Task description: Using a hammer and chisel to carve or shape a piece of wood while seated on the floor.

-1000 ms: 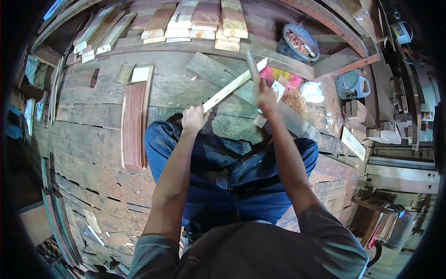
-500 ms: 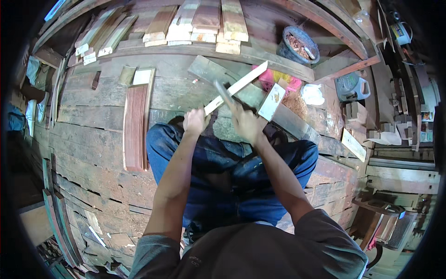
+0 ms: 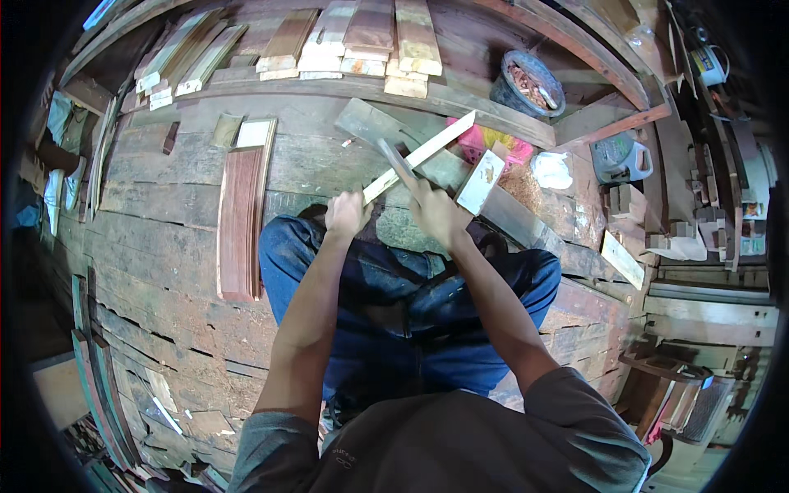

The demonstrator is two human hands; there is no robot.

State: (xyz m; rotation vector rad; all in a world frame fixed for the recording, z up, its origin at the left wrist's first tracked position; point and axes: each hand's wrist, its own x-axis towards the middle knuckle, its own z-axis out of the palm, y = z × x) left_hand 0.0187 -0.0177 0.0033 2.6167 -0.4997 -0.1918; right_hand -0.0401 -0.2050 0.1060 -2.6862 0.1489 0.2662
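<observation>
My left hand (image 3: 347, 215) is closed round the lower end of a pale wooden strip (image 3: 444, 138), which slants up to the right in front of my knees. My right hand (image 3: 437, 215) grips the handle of a flat grey tool that looks like a file (image 3: 395, 160). Its blade crosses the strip partway along and seems to lie against it. Beneath them a grey board (image 3: 370, 123) runs diagonally over the floor. Just right of my right hand is a wooden block with a pale face (image 3: 481, 182).
Reddish-brown boards (image 3: 238, 222) lie left of my knee. Stacked planks (image 3: 367, 33) line the far side behind a floor beam (image 3: 460, 105). At the far right stand a bucket of wood scraps (image 3: 519, 76), a pink and yellow bag (image 3: 472, 146), a white bag (image 3: 552, 170) and a jug (image 3: 618, 156).
The file-like tool has shifted slightly along the strip, with a small movement of my right hand. My left hand keeps its hold, and the whole view has shifted a little.
</observation>
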